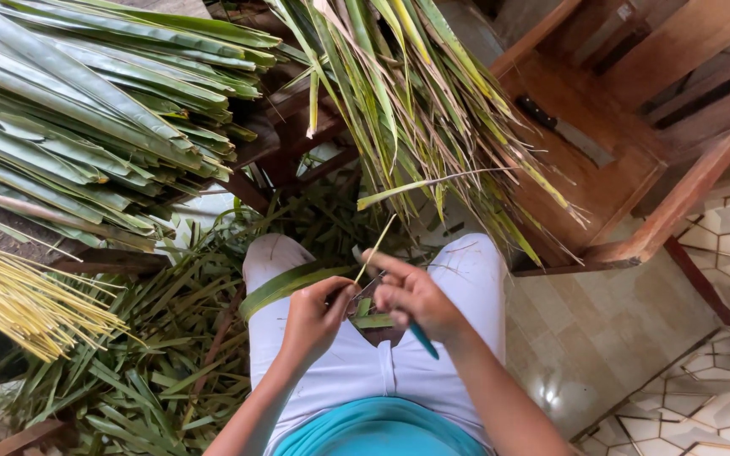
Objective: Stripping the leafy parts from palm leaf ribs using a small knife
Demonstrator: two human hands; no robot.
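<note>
Wooden chair point(627, 181) on patterned tile floor point(720, 371)

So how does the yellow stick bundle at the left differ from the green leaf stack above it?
The yellow stick bundle is made of thin, bare, pale yellow ribs that fan out at their ends; the green leaf stack is made of broad, flat, dark green blades lying layered. The bundle looks much smaller than the stack. Both lie at the left with their ends pointing right.
</note>
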